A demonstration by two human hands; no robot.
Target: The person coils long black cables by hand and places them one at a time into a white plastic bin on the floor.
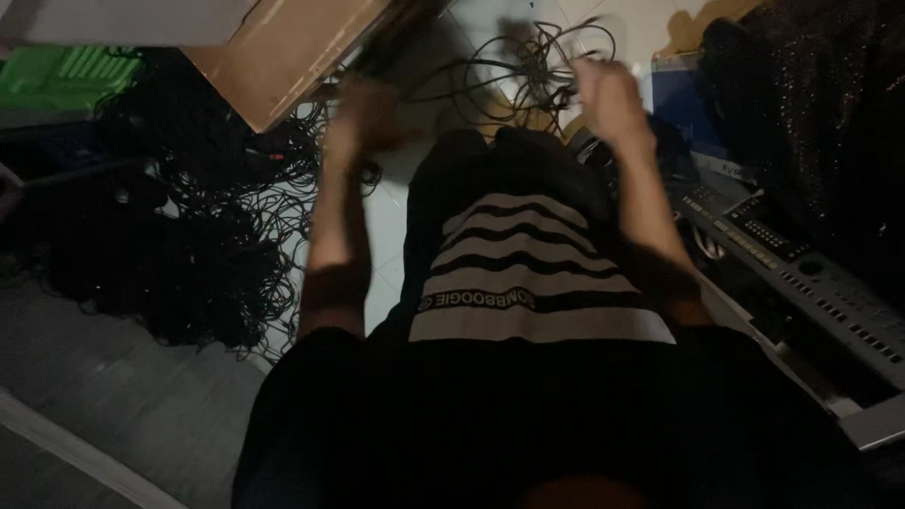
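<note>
Both hands were blurred: the left hand and right hand reached into tangled cables; their grip could not be told. A keyboard lay right of them.

Cable heap left, keyboard right

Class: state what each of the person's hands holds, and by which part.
It cannot be told: the left hand and right hand are motion-blurred, raised beside a tangle of thin black cables.
</note>
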